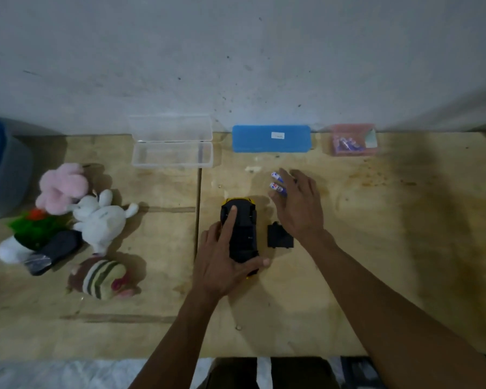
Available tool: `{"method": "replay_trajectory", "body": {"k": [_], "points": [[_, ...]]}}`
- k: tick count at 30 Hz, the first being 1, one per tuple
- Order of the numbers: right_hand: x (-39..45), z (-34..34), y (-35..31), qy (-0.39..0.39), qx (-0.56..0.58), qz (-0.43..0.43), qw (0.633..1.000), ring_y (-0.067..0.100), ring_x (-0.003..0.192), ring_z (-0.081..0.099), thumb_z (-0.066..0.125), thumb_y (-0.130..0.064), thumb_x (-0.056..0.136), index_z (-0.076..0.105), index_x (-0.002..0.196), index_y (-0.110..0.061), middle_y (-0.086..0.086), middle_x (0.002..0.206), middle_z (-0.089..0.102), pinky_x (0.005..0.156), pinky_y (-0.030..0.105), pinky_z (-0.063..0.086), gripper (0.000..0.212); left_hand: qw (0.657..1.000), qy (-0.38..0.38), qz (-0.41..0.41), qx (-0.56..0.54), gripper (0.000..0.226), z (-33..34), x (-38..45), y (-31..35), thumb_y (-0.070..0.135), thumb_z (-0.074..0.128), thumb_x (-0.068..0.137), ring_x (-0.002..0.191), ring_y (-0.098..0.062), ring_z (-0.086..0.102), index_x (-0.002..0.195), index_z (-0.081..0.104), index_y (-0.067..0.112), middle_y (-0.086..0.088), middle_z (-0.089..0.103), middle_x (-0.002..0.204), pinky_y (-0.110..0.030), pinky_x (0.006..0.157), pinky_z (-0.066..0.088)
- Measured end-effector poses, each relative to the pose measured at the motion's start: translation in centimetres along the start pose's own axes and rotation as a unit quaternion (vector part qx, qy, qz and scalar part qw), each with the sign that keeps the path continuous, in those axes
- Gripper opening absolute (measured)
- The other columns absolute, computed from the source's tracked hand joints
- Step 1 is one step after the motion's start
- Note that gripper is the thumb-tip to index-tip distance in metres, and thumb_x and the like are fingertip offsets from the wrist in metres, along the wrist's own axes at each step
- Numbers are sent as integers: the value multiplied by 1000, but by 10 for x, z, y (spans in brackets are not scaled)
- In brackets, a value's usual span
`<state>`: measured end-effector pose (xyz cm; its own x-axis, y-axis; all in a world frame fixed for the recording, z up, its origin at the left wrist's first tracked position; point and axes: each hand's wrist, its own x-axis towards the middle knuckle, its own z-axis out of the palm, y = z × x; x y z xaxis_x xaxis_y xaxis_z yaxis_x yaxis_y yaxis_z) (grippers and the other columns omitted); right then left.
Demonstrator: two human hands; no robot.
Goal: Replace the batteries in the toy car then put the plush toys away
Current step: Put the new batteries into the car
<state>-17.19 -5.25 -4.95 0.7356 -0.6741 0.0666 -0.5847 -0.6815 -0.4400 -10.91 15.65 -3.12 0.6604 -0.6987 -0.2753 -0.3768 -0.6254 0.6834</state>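
The yellow toy car [243, 231] lies upside down on the wooden table [376, 248], black underside up. My left hand [222, 259] holds it, index finger straight along the underside and thumb at its near end. The black battery cover [278, 237] lies just right of the car. Two white-and-blue batteries [277, 182] lie beyond the car; my right hand [300, 209] hovers over them with fingers spread, touching or nearly touching them. Plush toys lie at the left: pink [62, 186], white [101, 217], green [31, 231], striped [104, 277].
An open clear plastic box [171, 155] stands at the back, a shut blue case [271, 138] to its right, and a pink box [354, 140] holding batteries further right. A blue-lidded bin [0, 167] is at the far left. A dark object [54, 252] lies among the plush toys.
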Motion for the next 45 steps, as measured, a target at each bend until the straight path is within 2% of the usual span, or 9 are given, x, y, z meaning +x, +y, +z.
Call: {"method": "replay_trajectory", "body": {"k": [5, 15, 25, 28, 31, 34, 37, 41, 45], "points": [[21, 25, 4, -34, -111, -50, 992, 31, 116, 41, 49, -42, 99, 42, 142, -26, 6, 131, 49, 91, 44, 40, 47, 1000, -13, -13, 18, 134, 1, 5, -1, 98, 55, 48, 114, -16, 38, 156, -5, 45, -1, 45, 134, -30, 96, 36], [37, 38, 12, 98, -91, -130, 982, 31, 81, 56, 58, -31, 96, 63, 93, -5, 14, 90, 59, 67, 37, 46, 27, 1000, -14, -20, 8, 143, 1, 6, 0, 98, 57, 41, 103, -12, 37, 158, -1, 40, 0, 50, 124, -31, 88, 35], [47, 47, 20, 149, -147, -215, 954, 23, 62, 59, 50, -32, 104, 62, 85, -10, 6, 73, 61, 49, 33, 50, 32, 993, -32, -71, -90, 152, 0, 5, 14, 54, 97, 37, 105, -5, 34, 153, -2, 52, 11, 32, 118, -21, 93, 33], [50, 45, 15, 135, -109, -180, 968, 24, 62, 63, 47, -29, 104, 63, 87, -9, 6, 75, 65, 53, 31, 51, 31, 992, -21, -69, -106, 153, 4, 5, 18, 46, 100, 37, 99, 1, 39, 152, 0, 53, 12, 34, 119, -16, 87, 38], [54, 31, -1, 110, 90, 20, 990, 23, 71, 61, 48, -28, 103, 66, 94, -4, 5, 82, 68, 65, 33, 47, 31, 991, -4, -44, -126, 152, 7, 8, 16, 43, 101, 37, 96, 14, 42, 152, 2, 55, 11, 35, 118, 3, 78, 36], [50, 8, -16, 86, 407, 281, 865, 17, 61, 55, 54, -34, 101, 68, 91, -1, -1, 70, 59, 56, 28, 44, 37, 986, 14, -34, -161, 150, 4, 10, 13, 43, 101, 35, 105, 19, 41, 154, 9, 52, 8, 36, 123, 0, 88, 37], [28, -21, -30, 34, 565, 400, 721, 11, 48, 51, 58, -37, 99, 70, 96, -8, 1, 69, 61, 38, 21, 32, 31, 980, 11, -43, -196, 149, -6, 12, 15, 49, 99, 34, 115, 16, 42, 154, 12, 51, 6, 37, 134, -23, 102, 45], [-2, -69, -56, -23, 607, 418, 676, 8, 53, 60, 58, -31, 99, 67, 105, -5, 4, 78, 67, 35, 18, 32, 28, 969, -17, -43, -242, 148, -29, 10, 26, 53, 100, 31, 133, -10, 48, 151, 14, 57, 7, 39, 147, -47, 106, 50], [-18, -121, -93, -56, 629, 392, 669, 10, 62, 67, 60, -27, 98, 67, 100, -5, 3, 77, 70, 36, 17, 33, 23, 967, -26, -4, -253, 143, -63, 0, 52, 23, 103, 43, 125, 0, 55, 155, 17, 44, 28, 49, 137, -37, 98, 55]]}}
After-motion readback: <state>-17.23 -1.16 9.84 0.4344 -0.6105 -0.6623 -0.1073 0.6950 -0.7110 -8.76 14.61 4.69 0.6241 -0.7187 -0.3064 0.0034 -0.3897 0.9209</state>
